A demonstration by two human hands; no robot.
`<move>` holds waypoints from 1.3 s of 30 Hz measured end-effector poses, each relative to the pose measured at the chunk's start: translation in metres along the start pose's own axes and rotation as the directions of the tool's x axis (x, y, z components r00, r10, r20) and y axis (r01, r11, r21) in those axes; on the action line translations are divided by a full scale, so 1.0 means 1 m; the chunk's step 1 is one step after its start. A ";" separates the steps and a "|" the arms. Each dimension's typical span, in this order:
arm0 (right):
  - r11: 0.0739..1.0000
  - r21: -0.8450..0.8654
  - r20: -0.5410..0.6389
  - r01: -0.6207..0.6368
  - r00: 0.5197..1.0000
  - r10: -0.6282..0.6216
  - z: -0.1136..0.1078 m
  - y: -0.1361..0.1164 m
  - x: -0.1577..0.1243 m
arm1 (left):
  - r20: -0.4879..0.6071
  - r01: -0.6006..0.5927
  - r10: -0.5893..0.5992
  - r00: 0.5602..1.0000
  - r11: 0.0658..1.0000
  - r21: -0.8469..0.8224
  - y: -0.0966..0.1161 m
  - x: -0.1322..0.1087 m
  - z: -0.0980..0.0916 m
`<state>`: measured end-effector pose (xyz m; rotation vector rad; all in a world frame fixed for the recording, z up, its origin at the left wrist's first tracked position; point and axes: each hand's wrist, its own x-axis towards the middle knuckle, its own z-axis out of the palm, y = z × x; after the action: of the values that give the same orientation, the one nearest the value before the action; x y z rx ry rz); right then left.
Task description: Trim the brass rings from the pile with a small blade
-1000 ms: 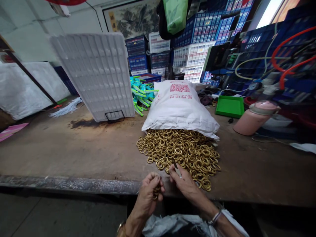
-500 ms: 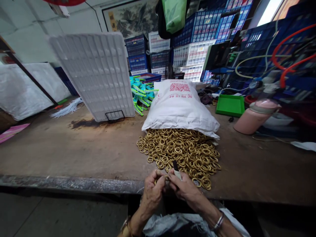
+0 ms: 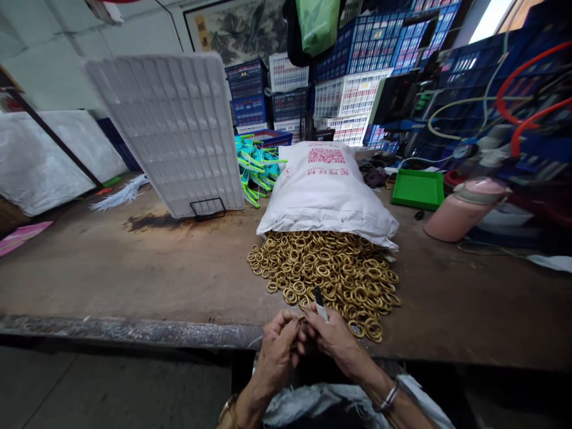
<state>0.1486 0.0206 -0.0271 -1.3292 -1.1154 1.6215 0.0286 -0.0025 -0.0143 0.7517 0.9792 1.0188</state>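
The front edge (image 3: 134, 331) of my table (image 3: 111, 274) crosses the lower frame, with wide stretches of brown wood at centre left and lower right. My wrists come up over the edge at bottom centre; the tall ribbed panel (image 3: 174, 137) bounds the upper left, and the pink bottle (image 3: 465, 208) and green tray (image 3: 417, 189) the right.

The wood is worn, with a dark stain (image 3: 156, 221) below the panel. A white sack (image 3: 330, 196) lies at centre, gold rings (image 3: 322, 271) heaped at its near end. Stacked crates (image 3: 348, 98) fill the upper middle.

At lower centre, my left hand (image 3: 276, 345) is closed, thumb against curled fingers, on a ring (image 3: 301, 319) whose edge barely shows. My right hand (image 3: 334, 336), also closed, grips a small dark-tipped tool (image 3: 322, 311), the fingertips of both hands nearly meeting.
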 end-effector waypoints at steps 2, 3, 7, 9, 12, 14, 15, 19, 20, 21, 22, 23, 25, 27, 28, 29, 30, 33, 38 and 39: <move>0.992 -0.107 -0.045 0.073 0.996 -0.078 -0.002 0.001 0.002 | -0.013 0.015 -0.015 1.000 0.998 0.058 0.002 0.000 0.000; 0.982 -0.154 -0.051 0.105 0.992 -0.114 -0.002 0.001 0.002 | -0.020 0.023 -0.021 1.000 0.996 0.081 0.003 0.000 0.000; 0.959 -0.238 -0.031 0.151 0.986 -0.163 -0.002 -0.002 0.000 | 0.003 0.043 -0.044 0.999 0.994 0.098 0.002 0.000 -0.001; 0.964 -0.228 -0.007 0.139 0.989 -0.145 -0.002 -0.002 -0.001 | 0.039 0.054 -0.057 0.998 0.996 0.070 0.001 -0.001 -0.002; 0.974 -0.186 0.030 0.129 0.992 -0.125 0.000 0.000 0.000 | 0.060 0.062 -0.064 0.996 0.998 0.030 0.000 -0.001 -0.003; 0.977 -0.171 0.035 0.130 0.991 -0.126 0.000 0.002 0.001 | 0.057 0.055 -0.057 0.997 0.998 0.024 -0.001 -0.002 -0.003; 0.976 -0.174 0.029 0.133 0.991 -0.130 -0.001 0.002 0.002 | 0.055 0.051 -0.052 0.997 0.998 0.025 -0.001 -0.002 -0.002; 0.951 -0.273 -0.031 0.147 0.986 -0.161 -0.004 0.003 0.002 | 0.046 0.037 -0.039 0.998 0.999 0.037 -0.001 -0.003 -0.002; 0.929 -0.337 -0.056 0.156 0.981 -0.185 -0.006 0.003 0.001 | 0.033 0.036 -0.037 0.999 0.999 0.040 -0.001 -0.003 -0.002; 0.892 -0.417 -0.072 0.172 0.973 -0.221 -0.007 0.003 0.000 | 0.015 0.036 -0.036 0.999 0.998 0.044 0.000 -0.003 -0.002; 0.842 -0.504 -0.070 0.191 0.963 -0.260 -0.008 0.003 -0.002 | -0.007 0.037 -0.037 0.999 0.998 0.047 0.000 -0.003 -0.002; 0.783 -0.584 -0.046 0.214 0.954 -0.295 -0.008 0.003 -0.003 | -0.028 0.041 -0.040 0.999 0.998 0.051 0.001 -0.003 -0.002; 0.674 -0.693 0.039 0.254 0.948 -0.317 -0.008 0.003 -0.007 | -0.052 0.048 -0.045 0.998 0.997 0.059 0.002 -0.003 -0.002; 0.600 -0.758 0.097 0.256 0.954 -0.285 -0.006 0.003 -0.010 | -0.052 0.044 -0.040 0.998 0.996 0.074 0.002 -0.002 -0.002; 0.569 -0.783 0.109 0.250 0.956 -0.271 -0.005 0.003 -0.011 | -0.049 0.037 -0.033 0.998 0.996 0.083 0.002 -0.002 -0.002; 0.540 -0.806 0.111 0.242 0.958 -0.264 -0.004 0.004 -0.012 | -0.047 0.028 -0.023 0.999 0.996 0.089 0.001 -0.001 -0.002; 0.512 -0.826 0.109 0.235 0.958 -0.264 -0.003 0.004 -0.012 | -0.047 0.016 -0.012 0.999 0.996 0.090 0.001 -0.001 -0.002; 0.443 -0.870 0.098 0.219 0.955 -0.279 -0.004 0.008 -0.010 | -0.055 -0.015 0.021 0.998 0.994 0.105 0.001 0.000 -0.003; 0.360 -0.913 0.087 0.194 0.952 -0.293 -0.012 0.015 -0.003 | -0.025 -0.087 0.093 0.995 0.978 0.191 0.006 -0.012 0.000; 0.353 -0.914 0.093 0.198 0.952 -0.293 -0.013 0.015 -0.002 | 0.008 -0.087 0.087 0.996 0.981 0.173 0.007 -0.015 0.000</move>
<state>0.1616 0.0156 -0.0416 -1.7194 -2.2202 0.5877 0.0233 -0.0143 -0.0032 0.9460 1.0516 1.0175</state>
